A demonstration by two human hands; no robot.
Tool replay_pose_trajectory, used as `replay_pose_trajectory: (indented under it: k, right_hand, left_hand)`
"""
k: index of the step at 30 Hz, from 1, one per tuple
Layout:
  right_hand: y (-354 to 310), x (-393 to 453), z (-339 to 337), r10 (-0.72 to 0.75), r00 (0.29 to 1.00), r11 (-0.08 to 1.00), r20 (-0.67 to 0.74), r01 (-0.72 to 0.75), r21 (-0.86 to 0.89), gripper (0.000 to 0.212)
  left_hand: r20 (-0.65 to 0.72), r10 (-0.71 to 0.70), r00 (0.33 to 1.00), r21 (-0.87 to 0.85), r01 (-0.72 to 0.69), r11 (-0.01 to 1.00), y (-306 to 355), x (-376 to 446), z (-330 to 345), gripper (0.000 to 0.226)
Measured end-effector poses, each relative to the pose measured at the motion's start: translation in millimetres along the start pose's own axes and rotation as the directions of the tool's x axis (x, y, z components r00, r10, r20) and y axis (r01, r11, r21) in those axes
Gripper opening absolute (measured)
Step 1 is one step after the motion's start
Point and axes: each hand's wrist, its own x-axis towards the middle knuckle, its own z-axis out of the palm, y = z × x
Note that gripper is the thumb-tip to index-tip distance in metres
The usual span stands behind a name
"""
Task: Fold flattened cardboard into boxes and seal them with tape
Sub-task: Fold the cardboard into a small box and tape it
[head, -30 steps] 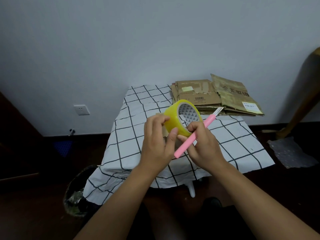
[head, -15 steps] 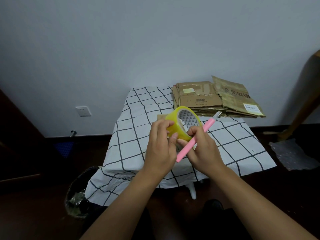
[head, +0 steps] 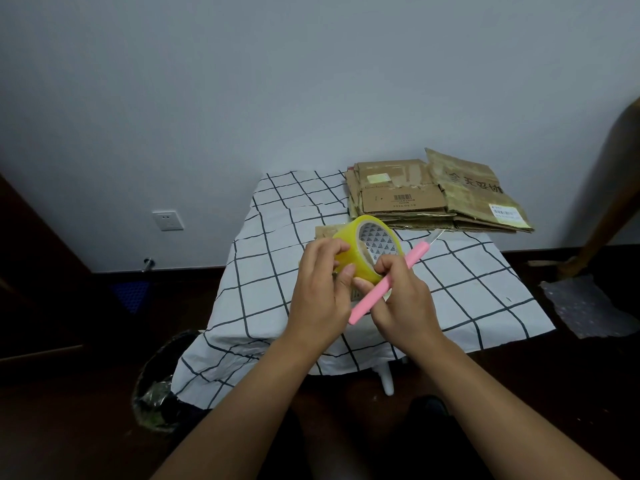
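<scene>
A yellow roll of tape (head: 360, 251) is held above the middle of the checked tablecloth (head: 263, 292). My left hand (head: 322, 292) grips the roll from the left, fingers curled over its outer band. My right hand (head: 398, 299) holds a pink utility knife (head: 388, 282) slanting up to the right, its short blade out, while its thumb and fingertips press on the roll's near edge. A small piece of cardboard (head: 323, 232) lies on the cloth behind the roll, mostly hidden. A stack of flattened cardboard boxes (head: 436, 195) rests at the table's far right.
The table stands against a white wall with a socket (head: 168, 220). A dark waste bin (head: 157, 382) sits on the floor at the front left corner. A wooden leg (head: 602, 216) and a sheet of bubble wrap (head: 585, 304) are on the right.
Both hands and the tape roll have dropped slightly toward the table. My fingers have shifted along the roll's near edge; the grips on roll and knife are the same.
</scene>
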Motion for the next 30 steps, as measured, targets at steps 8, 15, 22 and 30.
replay_pose_trajectory:
  k: [8, 15, 22, 30]
  right_hand:
    - [2.2, -4.3, 3.9, 0.017, 1.000, 1.000, 0.000, -0.017, -0.013, 0.029]
    - [5.3, -2.8, -1.9, -0.034, 0.999, 0.999, 0.032, 0.035, -0.038, 0.029]
    - [2.4, 1.6, -4.8, 0.004, 0.997, 1.000, 0.073, -0.006, 0.020, 0.029]
    - [-1.7, 3.7, -8.1, 0.001, 0.998, 1.000, 0.063, -0.001, -0.004, 0.032]
  left_hand:
    - [-0.008, 0.033, 0.999, -0.006, -0.033, 0.999, -5.3, 2.0, 0.9, 0.019]
    - [0.086, 0.048, 0.995, -0.025, -0.046, 0.999, -9.1, -6.1, 3.0, 0.007]
    - [0.053, -0.002, 0.999, -0.057, 0.005, 0.998, -3.4, 0.3, -4.0, 0.027]
    - [0.026, 0.045, 0.999, -0.044, -0.044, 0.998, -2.0, -4.1, -0.5, 0.006]
